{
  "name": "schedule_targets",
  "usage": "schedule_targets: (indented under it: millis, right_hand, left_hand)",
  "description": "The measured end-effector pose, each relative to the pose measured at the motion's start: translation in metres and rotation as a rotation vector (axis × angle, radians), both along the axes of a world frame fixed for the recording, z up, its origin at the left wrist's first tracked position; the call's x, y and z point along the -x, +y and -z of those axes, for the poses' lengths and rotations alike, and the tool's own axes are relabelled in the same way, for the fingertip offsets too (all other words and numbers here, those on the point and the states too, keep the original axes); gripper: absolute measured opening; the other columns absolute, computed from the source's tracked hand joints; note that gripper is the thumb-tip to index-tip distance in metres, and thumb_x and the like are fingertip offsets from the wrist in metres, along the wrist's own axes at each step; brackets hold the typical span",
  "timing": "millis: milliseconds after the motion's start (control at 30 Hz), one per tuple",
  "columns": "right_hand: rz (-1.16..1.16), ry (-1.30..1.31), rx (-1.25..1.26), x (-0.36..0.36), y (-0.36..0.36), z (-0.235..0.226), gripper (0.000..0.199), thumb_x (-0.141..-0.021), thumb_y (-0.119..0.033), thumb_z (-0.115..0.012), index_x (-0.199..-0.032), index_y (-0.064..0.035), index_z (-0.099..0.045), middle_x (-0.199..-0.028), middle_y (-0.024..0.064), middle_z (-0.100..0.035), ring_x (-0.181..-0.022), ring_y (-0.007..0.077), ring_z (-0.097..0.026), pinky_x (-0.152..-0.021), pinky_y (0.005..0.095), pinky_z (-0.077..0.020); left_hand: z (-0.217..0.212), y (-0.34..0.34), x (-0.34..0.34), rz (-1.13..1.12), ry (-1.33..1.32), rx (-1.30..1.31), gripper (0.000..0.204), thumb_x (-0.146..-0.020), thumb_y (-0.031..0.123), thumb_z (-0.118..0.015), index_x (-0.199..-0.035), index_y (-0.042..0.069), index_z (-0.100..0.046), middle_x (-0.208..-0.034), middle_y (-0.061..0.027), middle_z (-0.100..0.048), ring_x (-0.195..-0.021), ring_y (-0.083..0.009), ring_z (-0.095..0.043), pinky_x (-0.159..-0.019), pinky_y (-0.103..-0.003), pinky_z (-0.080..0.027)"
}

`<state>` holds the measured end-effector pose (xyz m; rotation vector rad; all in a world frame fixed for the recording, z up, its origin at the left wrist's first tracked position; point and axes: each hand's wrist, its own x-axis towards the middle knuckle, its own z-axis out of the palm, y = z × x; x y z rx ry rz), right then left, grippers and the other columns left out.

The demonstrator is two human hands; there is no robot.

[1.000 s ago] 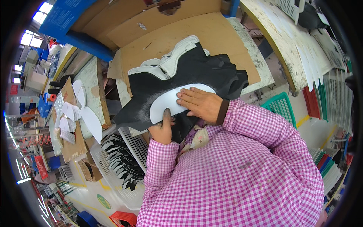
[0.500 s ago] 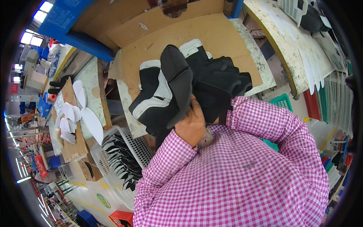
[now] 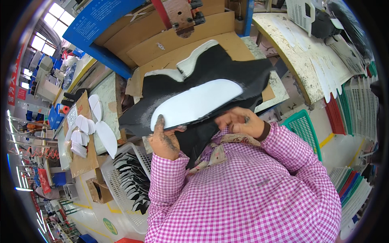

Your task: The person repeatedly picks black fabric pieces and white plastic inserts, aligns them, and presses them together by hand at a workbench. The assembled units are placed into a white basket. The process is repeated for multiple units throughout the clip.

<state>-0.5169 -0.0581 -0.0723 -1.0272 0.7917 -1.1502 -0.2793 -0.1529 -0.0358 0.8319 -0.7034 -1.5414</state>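
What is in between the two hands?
In the head view, the near edge of the white insole piece and black shoe upper spans from the left hand to the right hand; both hands hold it.

One head-worn fisheye view looks steeply down from above the person's chest, so the pink checked shirt fills the lower half. It faces forward over the brown cardboard-covered worktop (image 3: pixel 227 44), whose far edge bends near the top rim. The hands and the white oval insole piece (image 3: pixel 194 104) sit close, mid-frame. The left rim takes in a white plastic basket (image 3: pixel 117 178) on the floor.
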Motion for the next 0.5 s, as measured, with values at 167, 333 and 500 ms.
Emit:
schedule_targets:
  millis: [167, 333, 500]
  right_hand:
    - [0.498, -0.336, -0.013, -0.015, -0.019, 0.003, 0.049, -0.085, -0.021, -0.067, -0.124, 0.0001, -0.048, -0.119, 0.0115, -0.057, -0.108, 0.0216, -0.057, -0.091, 0.0361, -0.0469]
    - [0.719, -0.524, -0.117, -0.004, -0.028, -0.016, 0.030, -0.085, -0.005, -0.063, -0.113, -0.0018, -0.054, -0.106, 0.0118, -0.063, -0.093, 0.0236, -0.064, -0.082, 0.0363, -0.0533]
    - [0.688, -0.549, -0.135, -0.013, -0.029, -0.017, 0.031, -0.084, -0.006, -0.063, -0.113, -0.0007, -0.053, -0.106, 0.0126, -0.063, -0.089, 0.0242, -0.065, -0.077, 0.0353, -0.0553]
  left_hand:
    - [0.003, 0.022, 0.039, 0.023, -0.412, 0.360, 0.013, -0.087, 0.001, -0.056, -0.097, -0.009, -0.057, -0.079, -0.0145, -0.064, -0.061, -0.0197, -0.062, -0.054, -0.028, -0.053]
    - [0.016, 0.024, 0.010, 0.580, -0.608, 0.432, 0.019, -0.084, 0.003, -0.060, -0.100, -0.007, -0.058, -0.082, -0.0098, -0.062, -0.065, -0.0150, -0.059, -0.062, -0.025, -0.048]
    - [0.052, 0.004, 0.007, 0.606, -0.365, 0.298, 0.047, -0.071, 0.008, -0.076, -0.112, -0.006, -0.056, -0.107, -0.0130, -0.059, -0.095, -0.0153, -0.056, -0.084, -0.031, -0.046]
